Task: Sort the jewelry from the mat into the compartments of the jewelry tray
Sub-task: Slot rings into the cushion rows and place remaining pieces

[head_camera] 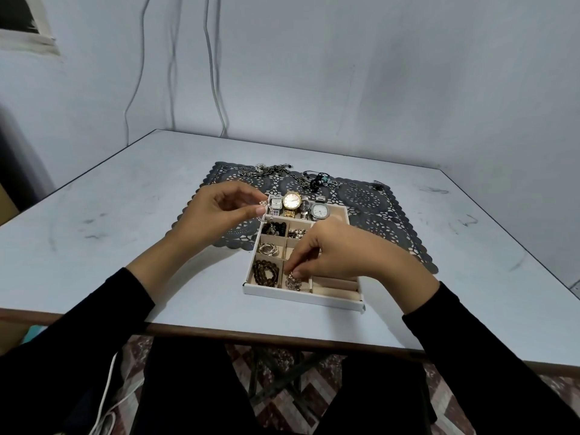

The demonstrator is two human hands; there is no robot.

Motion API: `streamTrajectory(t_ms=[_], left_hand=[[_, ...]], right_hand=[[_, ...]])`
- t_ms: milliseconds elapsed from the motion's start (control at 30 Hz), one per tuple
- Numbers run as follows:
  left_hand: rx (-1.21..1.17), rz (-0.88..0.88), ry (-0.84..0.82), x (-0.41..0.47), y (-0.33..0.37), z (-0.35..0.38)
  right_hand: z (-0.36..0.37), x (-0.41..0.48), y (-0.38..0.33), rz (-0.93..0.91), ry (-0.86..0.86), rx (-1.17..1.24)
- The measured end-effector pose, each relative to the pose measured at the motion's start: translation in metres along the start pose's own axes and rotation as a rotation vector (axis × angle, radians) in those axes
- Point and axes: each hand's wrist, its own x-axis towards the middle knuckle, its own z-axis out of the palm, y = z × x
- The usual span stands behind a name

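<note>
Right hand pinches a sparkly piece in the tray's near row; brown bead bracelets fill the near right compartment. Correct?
Not quite. The head view shows the brown bead bracelets in the near left compartment of the tray; the right hand pinches the sparkly piece beside them.

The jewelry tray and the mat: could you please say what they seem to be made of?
Jewelry tray: likely white card or board outside, with a matte beige, fabric-like lining. Mat: probably dark plastic or vinyl, judging by its cut-out lace pattern.

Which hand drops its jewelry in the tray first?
Probably right. The right hand pinches a silver piece down in the jewelry tray; the left hand holds a sparkly piece at its far-left corner.
</note>
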Motion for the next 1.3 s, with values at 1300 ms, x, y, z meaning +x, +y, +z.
streamTrajectory(t_ms=[1300], left_hand=[[0.079,-0.102,-0.266,-0.006,0.009,0.001]], right_hand=[[0.021,-0.023,0.123,0.451,0.665,-0.071]])
